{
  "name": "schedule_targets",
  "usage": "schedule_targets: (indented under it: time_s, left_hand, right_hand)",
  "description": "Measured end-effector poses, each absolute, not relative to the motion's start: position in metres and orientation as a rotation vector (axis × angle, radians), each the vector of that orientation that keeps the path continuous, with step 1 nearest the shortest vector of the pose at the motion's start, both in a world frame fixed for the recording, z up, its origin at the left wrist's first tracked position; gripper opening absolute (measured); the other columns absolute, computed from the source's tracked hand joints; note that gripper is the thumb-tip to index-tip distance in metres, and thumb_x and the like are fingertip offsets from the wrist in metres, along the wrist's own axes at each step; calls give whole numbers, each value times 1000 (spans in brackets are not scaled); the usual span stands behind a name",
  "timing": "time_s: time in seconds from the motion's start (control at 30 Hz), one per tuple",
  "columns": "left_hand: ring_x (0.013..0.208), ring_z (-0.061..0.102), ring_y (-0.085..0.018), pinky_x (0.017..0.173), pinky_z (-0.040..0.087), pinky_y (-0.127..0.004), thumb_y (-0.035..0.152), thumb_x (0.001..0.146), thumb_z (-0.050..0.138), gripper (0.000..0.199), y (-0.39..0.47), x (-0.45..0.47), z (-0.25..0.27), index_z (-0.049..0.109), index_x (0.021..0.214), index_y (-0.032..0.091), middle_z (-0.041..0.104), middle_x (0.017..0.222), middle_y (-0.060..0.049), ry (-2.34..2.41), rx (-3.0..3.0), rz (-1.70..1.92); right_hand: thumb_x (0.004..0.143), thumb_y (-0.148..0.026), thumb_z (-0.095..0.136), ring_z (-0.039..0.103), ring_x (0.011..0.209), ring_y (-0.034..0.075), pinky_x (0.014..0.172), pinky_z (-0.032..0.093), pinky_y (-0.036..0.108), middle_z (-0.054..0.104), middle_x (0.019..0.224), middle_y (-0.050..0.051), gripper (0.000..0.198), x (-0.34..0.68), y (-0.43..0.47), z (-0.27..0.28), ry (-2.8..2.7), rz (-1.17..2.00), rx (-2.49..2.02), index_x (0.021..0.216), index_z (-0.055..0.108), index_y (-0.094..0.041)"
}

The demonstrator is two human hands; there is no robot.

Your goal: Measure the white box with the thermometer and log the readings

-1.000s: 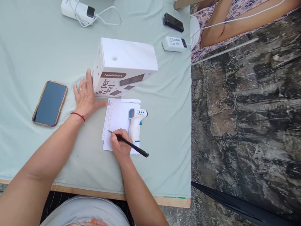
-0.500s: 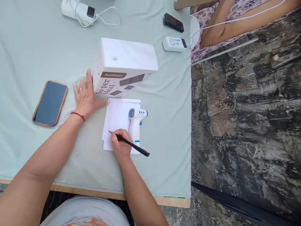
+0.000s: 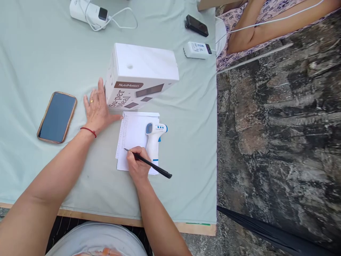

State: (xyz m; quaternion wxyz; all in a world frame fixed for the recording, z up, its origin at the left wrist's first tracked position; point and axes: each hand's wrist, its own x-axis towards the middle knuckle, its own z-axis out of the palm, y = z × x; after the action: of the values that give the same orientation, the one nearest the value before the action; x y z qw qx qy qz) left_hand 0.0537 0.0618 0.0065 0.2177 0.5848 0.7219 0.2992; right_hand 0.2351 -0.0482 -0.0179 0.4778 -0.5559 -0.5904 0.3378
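My right hand [image 3: 138,163] grips a black pen [image 3: 156,167], its tip on the white paper [image 3: 134,133] near rows of small handwritten marks along the left side. A white and blue infrared thermometer [image 3: 152,142] lies on the right part of the paper, close to my right hand. My left hand [image 3: 97,106] rests with fingers spread on the cloth, its thumb reaching the paper's upper left corner. Beside its fingers stands a white NutriMotion box [image 3: 144,76], just beyond the paper. Whether the fingers touch the box I cannot tell.
A phone in a brown case [image 3: 57,117] lies left of my left hand. Farther back are a white device with a cable [image 3: 89,14], a black device [image 3: 196,25] and a white power bank [image 3: 197,50]. Another person's arm [image 3: 242,28] shows beyond the tablecloth's [image 3: 186,142] right edge.
My right hand and the pen have shifted slightly to the right along the paper. My left hand and the other things have stayed in place.
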Motion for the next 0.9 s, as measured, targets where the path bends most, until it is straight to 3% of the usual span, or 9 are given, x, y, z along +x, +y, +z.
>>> schedule_targets:
  time_s: [0.37, 0.9]
  left_hand:
    - [154, 8, -40, 122, -9, -62, 66, 70, 74, 122, 63, 50, -2, 0, 158, 25, 23, 162, -16, 1936, 1650, 929]
    - [152, 12, -43, 120, -12, -64, 64, 63, 81, 126, 67, 48, -21, 7, 157, 26, 28, 160, -16, 1885, 1688, 1117]
  right_hand:
    - [75, -18, 53, 40, 53, 10, 52, 33, 25, 44, 57, -7, 13, 235, -48, -17, -1451, 797, -1369, 64, 49, -23]
    - [75, -19, 53, 40, 53, 10, 52, 34, 25, 44, 56, -7, 12, 236, -48, -19, -1446, 796, -1381, 64, 48, -22]
